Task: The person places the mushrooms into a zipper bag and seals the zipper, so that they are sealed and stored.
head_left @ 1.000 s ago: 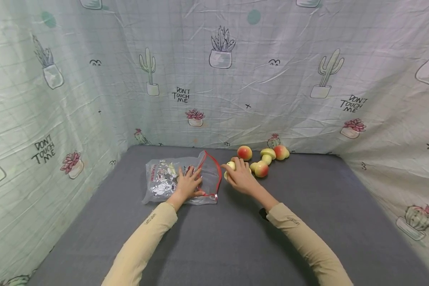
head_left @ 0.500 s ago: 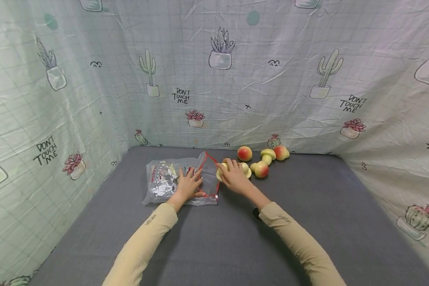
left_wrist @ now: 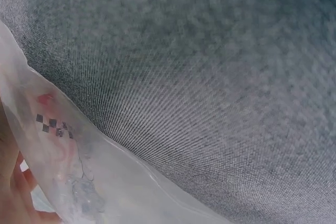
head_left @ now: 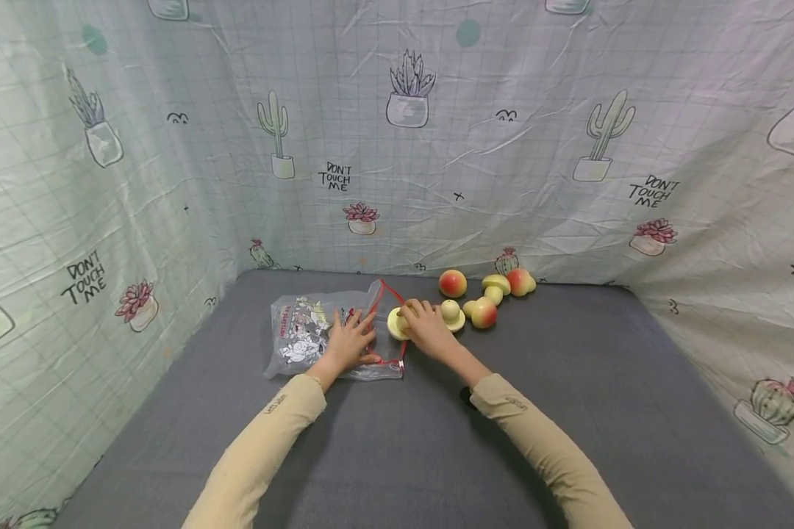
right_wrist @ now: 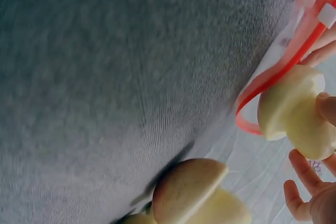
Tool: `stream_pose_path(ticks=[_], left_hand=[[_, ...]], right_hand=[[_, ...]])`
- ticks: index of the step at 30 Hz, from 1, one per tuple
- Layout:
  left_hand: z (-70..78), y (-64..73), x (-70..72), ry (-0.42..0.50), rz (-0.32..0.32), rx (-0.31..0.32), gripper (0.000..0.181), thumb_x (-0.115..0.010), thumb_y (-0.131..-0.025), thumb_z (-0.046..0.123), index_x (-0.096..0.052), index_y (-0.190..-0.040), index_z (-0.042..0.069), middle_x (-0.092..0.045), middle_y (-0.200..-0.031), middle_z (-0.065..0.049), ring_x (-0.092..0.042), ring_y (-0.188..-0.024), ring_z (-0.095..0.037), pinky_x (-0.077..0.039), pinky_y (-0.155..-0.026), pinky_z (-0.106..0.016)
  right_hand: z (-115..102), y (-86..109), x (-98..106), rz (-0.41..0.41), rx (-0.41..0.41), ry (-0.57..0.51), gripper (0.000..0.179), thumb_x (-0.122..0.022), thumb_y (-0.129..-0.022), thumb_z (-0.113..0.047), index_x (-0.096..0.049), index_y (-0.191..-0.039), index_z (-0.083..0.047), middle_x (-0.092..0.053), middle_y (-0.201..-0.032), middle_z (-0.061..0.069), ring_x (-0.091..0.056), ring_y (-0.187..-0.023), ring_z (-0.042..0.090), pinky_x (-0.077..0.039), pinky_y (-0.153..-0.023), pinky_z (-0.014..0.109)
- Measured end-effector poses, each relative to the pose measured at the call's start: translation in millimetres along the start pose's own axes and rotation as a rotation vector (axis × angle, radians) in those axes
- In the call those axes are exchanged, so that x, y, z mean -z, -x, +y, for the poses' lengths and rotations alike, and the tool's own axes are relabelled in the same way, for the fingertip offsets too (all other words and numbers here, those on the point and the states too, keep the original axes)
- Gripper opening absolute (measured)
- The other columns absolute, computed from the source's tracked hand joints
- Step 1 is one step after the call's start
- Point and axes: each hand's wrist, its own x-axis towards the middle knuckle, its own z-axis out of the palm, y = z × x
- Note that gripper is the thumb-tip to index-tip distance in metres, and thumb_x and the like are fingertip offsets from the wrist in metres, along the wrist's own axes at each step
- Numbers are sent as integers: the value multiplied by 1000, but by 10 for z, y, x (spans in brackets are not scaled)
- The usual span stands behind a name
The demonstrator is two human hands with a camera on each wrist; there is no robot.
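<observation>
My left hand [head_left: 349,339] lies with spread fingers on a clear plastic zip bag [head_left: 298,327] printed with cartoon figures; part of that hand also shows beside the bag in the left wrist view. A red strip [right_wrist: 299,45] with a white slider [right_wrist: 327,15] edges the bag's gaping mouth. My right hand [head_left: 426,329] pinches a pale yellow toy mushroom [right_wrist: 294,108] between thumb and fingers, right at that mouth. Close behind the right hand, another toy mushroom [head_left: 451,310] sits cap down, stem up.
More toy mushrooms with red and yellow caps lie at the back right of the grey table [head_left: 397,455]: one by the right hand [head_left: 484,314], a round cap [head_left: 453,283], one on its stem [head_left: 496,286] and one at the far end [head_left: 520,282]. A patterned curtain [head_left: 437,162] hangs behind.
My right hand has moved left with the toy mushroom, from beside the bag to over its red-edged mouth. The left hand has stayed on the bag.
</observation>
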Motion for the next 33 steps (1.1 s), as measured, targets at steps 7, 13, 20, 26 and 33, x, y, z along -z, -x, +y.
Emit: stream_pose_path(ticks=[7, 13, 20, 26, 33], left_hand=[[0, -7, -5, -10, -2, -23, 60, -45, -75, 65, -57, -117, 24, -35, -143, -2, -31, -132, -28, -24, -97, -63], [54, 18, 35, -54, 87, -106, 47, -49, -76, 59, -66, -102, 24, -44, -137, -3, -31, -131, -29, -27, -98, -60], [94, 73, 24, -156, 253, -241, 19, -54, -79, 37, -66, -81, 22, -67, -100, 2, -49, -118, -21, -37, -96, -51], [67, 123, 29, -45, 210, -349, 18, -50, -85, 29, -62, -98, 24, -67, -94, -4, -57, -107, -24, -39, -91, -52], [6, 233, 61, 77, 75, -401, 38, -47, -89, 38, -47, -127, 36, -58, -114, -9, -50, -114, -27, -38, -90, -56]], right_hand=[[-52, -10, -73, -65, 4, -42, 25, -67, -77, -15, -48, -93, -9, -49, -103, 10, -50, -80, 24, -36, -65, 36], [-69, 22, -69, -95, -3, -37, 27, -68, -77, -17, -46, -90, -9, -48, -95, 7, -52, -75, 21, -36, -61, 32], [-9, 70, 43, -128, -4, -30, 25, -68, -77, -17, -49, -91, -11, -47, -89, 5, -48, -60, 15, -31, -56, 30], [26, 121, 66, -141, 15, 8, 30, -68, -76, -19, -53, -101, -10, -49, -90, 6, -52, -60, 17, -38, -57, 34], [-10, 103, 40, -137, 13, 78, 32, -70, -75, -20, -50, -98, -11, -49, -89, 7, -51, -71, 22, -38, -59, 34]])
